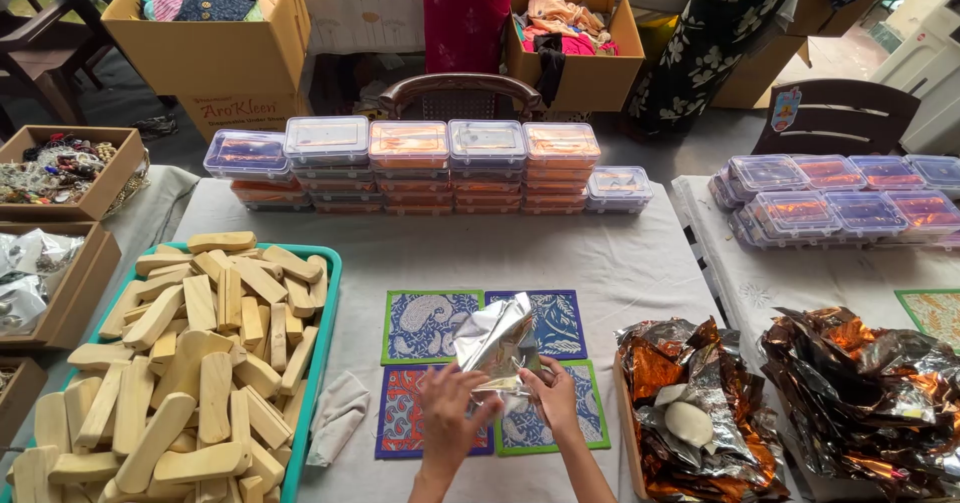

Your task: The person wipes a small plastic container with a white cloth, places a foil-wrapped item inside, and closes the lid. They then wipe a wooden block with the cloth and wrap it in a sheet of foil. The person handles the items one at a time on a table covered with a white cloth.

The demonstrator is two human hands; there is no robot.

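Observation:
My left hand [448, 415] and my right hand [556, 399] both grip a crinkled silver foil sheet [497, 343] near the table's front edge. The foil stands up between the hands and hides whatever is inside it. Under them lie several square printed cloth coasters [424, 324] in blue and red with green or blue borders, laid edge to edge on the white tablecloth.
A teal tray [322, 335] heaped with pale wooden blocks sits at left, a folded grey cloth [337, 415] beside it. Crumpled copper and silver foil [690, 413] fills a box at right. Stacked lidded plastic boxes [410, 163] line the far edge. Cardboard boxes and chairs stand behind.

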